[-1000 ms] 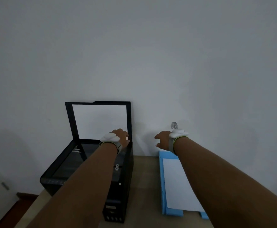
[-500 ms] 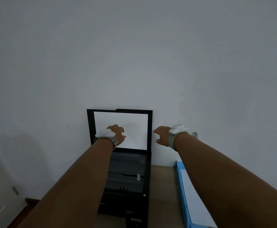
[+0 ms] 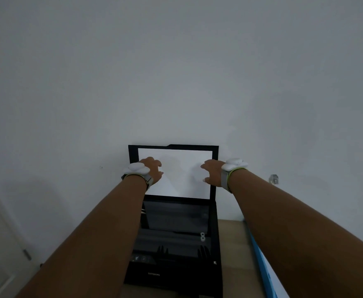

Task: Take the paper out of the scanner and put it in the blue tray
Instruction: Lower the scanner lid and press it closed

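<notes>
Hands, 2: left hand [image 3: 152, 169] and right hand [image 3: 211, 171], both empty, fingers spread and curled, raised in front of the lid's white backing.

Scanner [image 3: 174, 239]: black, below both hands; 1 second ago it stood off to the left, now centred between the forearms. Lid [image 3: 215, 168]: upright against the wall behind the hands, open.

Glass: bare and dark, reflecting fingers; no paper on it.

Tray [image 3: 260, 261]: blue, right of the right forearm, mostly hidden; a white sheet [image 3: 277, 284], likely the paper, lies inside.

Judgement: transfer looks done; closing the lid may follow.

Room: clear tabletop between scanner and tray; wall close behind the lid.
</notes>
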Demonstrator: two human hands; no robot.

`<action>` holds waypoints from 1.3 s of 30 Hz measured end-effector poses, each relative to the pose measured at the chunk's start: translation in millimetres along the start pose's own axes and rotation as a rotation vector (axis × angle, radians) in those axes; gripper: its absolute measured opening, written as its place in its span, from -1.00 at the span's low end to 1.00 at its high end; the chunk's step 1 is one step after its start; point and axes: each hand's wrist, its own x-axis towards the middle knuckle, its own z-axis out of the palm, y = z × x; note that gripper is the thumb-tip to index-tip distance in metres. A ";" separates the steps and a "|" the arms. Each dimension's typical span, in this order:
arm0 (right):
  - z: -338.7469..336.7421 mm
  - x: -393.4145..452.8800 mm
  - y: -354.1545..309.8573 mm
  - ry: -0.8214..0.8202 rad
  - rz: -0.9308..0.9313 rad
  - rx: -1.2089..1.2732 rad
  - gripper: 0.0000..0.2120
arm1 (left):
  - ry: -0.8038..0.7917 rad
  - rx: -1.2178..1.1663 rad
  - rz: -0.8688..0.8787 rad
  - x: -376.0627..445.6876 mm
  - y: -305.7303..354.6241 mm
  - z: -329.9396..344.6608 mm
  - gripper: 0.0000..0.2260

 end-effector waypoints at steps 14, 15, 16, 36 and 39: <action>-8.4 48.0 -9.6 0.125 0.056 0.034 -0.28 | 0.035 0.081 0.050 35.0 -35.5 -10.2 -0.48; -8.7 52.7 -10.4 0.139 0.059 0.028 -0.28 | 0.049 0.080 0.061 38.5 -36.5 -9.3 -0.47; -9.2 56.8 -11.4 0.151 0.061 0.024 -0.27 | 0.056 0.082 0.068 42.1 -37.4 -7.9 -0.45; 4.5 91.8 -7.0 0.275 0.180 -0.022 -0.31 | 0.134 0.073 0.129 83.3 -32.1 21.3 -0.33; 6.4 89.6 -5.3 0.325 0.159 -0.016 -0.35 | 0.177 0.079 0.115 85.5 -27.7 25.5 -0.34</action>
